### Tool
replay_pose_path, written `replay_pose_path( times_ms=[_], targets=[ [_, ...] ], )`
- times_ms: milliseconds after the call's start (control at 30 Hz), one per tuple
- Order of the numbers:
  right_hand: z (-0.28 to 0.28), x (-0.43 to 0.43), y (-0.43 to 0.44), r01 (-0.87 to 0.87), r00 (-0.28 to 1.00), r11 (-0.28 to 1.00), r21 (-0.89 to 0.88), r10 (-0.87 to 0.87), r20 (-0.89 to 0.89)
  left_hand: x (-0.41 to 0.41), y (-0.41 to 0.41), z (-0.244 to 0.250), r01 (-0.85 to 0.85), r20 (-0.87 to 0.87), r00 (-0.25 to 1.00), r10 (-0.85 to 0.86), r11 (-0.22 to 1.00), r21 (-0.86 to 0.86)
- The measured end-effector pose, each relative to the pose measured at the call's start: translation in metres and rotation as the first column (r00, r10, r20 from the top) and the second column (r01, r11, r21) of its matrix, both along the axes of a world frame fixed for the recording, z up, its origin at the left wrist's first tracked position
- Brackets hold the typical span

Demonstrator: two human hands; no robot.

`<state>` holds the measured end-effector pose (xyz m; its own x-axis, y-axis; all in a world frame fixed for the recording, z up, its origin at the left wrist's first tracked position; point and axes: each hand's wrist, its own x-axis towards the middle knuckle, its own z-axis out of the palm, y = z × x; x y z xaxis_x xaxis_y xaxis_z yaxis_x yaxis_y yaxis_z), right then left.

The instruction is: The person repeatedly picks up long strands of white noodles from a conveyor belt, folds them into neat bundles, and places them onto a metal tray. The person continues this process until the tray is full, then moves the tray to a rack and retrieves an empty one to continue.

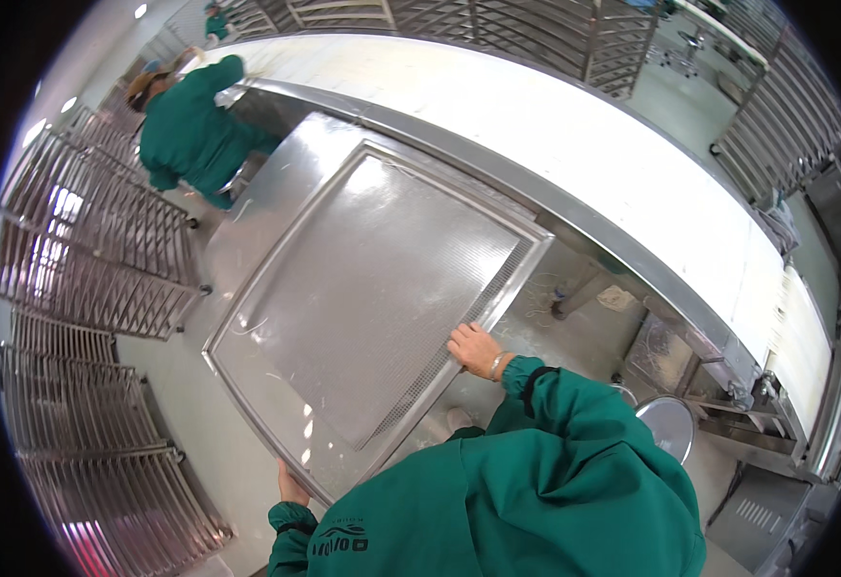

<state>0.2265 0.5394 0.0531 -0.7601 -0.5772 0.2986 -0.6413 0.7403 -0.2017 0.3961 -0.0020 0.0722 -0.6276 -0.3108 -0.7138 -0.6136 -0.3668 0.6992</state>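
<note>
A large rectangular metal-framed mesh tray [370, 288] spans the space in front of me, tilted in the view. Its far part lies over a stainless steel table [265, 195], and its near part sticks out over the floor. With my right hand [475, 350] I grip the right-hand rail of the frame, fingers curled over the edge. My left hand [292, 485] is at the frame's near left corner, its fingers partly hidden beneath or behind the rail. A few thin pale strands [251, 328] cling to the tray.
Beyond the table runs a long white conveyor belt [507, 130]. A co-worker in green [193, 133] bends at its far left end. Wheeled metal racks [96, 238] line the left side. Pale scraps [615, 297] lie on the floor beneath the conveyor, and a round metal lid or container [667, 427] stands right of me.
</note>
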Motion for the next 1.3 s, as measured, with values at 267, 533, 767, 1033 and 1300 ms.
replay_pose_path(
  times_ms=[267, 533, 767, 1033, 1300],
  targets=[
    [0.001, -0.111, 0.092, 0.142, 0.986, 0.940, -0.311, -0.106, 0.129, -0.080, 0.033, -0.053, -0.114, 0.196, 0.967, 0.160, 0.967, -0.229],
    [0.046, -0.414, 0.265, 0.687, 0.616, 0.588, 0.426, -0.783, 0.088, -0.202, 0.165, -0.087, 0.254, 0.242, 0.952, -0.185, 0.042, -0.966],
    [0.035, -0.535, 0.261, 0.619, 0.485, 0.575, 0.534, -0.815, 0.316, -0.305, 0.324, -0.083, 0.384, 0.390, 0.887, -0.248, -0.076, -0.920],
    [-0.015, -0.591, 0.202, 0.691, 0.669, 0.721, 0.055, -0.667, 0.327, -0.312, 0.327, -0.070, 0.400, 0.388, 0.889, -0.244, -0.001, -0.917],
    [0.124, -0.530, 0.139, 0.591, 0.432, 0.753, -0.291, 0.009, 0.902, -0.306, 0.326, -0.071, 0.348, 0.327, 0.913, -0.245, 0.046, -0.936]
  ],
)
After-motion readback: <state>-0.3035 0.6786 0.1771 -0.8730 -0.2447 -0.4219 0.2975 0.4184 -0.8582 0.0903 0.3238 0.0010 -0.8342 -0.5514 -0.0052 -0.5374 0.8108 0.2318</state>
